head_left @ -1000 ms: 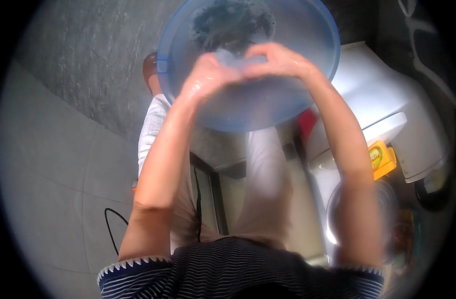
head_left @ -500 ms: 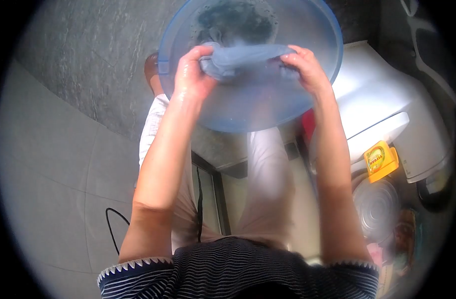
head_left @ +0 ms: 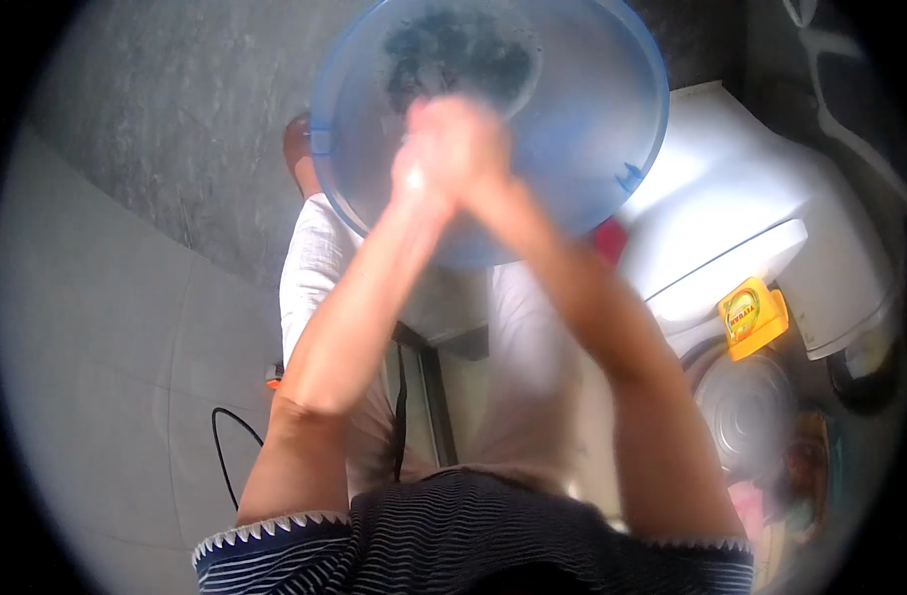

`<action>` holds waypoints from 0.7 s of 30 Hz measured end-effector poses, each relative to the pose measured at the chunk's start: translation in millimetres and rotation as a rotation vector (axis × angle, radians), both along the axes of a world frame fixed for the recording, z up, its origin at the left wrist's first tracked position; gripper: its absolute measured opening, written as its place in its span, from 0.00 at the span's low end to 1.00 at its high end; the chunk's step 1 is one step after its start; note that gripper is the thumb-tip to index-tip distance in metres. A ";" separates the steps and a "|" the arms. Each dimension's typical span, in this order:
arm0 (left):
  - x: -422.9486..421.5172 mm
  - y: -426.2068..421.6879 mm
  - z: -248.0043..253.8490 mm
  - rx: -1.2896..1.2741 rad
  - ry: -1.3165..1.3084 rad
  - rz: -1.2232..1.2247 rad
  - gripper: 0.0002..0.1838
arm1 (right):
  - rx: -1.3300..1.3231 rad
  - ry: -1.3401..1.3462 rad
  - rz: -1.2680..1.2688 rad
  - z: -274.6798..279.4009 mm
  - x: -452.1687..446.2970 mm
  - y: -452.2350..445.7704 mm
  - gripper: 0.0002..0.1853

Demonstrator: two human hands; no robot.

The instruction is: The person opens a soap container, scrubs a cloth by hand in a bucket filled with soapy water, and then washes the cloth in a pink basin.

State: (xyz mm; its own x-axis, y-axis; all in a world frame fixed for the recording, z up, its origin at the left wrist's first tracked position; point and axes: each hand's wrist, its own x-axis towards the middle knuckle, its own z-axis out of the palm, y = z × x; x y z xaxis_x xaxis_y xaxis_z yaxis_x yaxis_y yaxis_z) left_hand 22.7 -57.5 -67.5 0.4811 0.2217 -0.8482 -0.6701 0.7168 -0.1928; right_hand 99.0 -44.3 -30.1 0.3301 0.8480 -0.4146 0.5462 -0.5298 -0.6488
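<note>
Over a translucent blue plastic tub, my left hand and my right hand are pressed together, fingers closed and smeared by motion. The light-blue cloth both hands gripped a moment ago is hidden between them; no part of it shows elsewhere. Wet shine covers my left hand and wrist. Beyond the hands, dark, foamy-edged water lies at the far side of the tub.
White-trousered legs extend under the tub. To the right are a white appliance-like unit, a yellow box and a round metal lid. A black cable loops on the grey tiled floor at left.
My hands have come together from holding the blue cloth stretched between them. My right hand moved left across the tub, and the cloth went out of sight.
</note>
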 end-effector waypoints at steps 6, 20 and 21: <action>-24.9 -11.7 -25.3 0.192 -0.045 -0.080 0.08 | 0.081 -0.159 -0.004 23.2 -3.5 -5.0 0.07; 26.6 12.7 43.5 0.165 0.441 -0.614 0.15 | -0.422 -0.031 -0.204 -34.7 48.5 -9.6 0.19; 25.5 22.4 42.1 0.131 0.430 -0.608 0.14 | -0.373 0.139 -0.186 -36.7 55.4 -7.8 0.24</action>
State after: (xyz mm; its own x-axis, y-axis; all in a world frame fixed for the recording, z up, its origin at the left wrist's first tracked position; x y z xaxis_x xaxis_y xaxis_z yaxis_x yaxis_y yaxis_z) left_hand 48.2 -35.1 -25.5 0.1840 0.1352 -0.9736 -0.1464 0.9832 0.1088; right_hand 154.5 -52.1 -66.8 0.3828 0.5633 -0.7322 0.3401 -0.8229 -0.4552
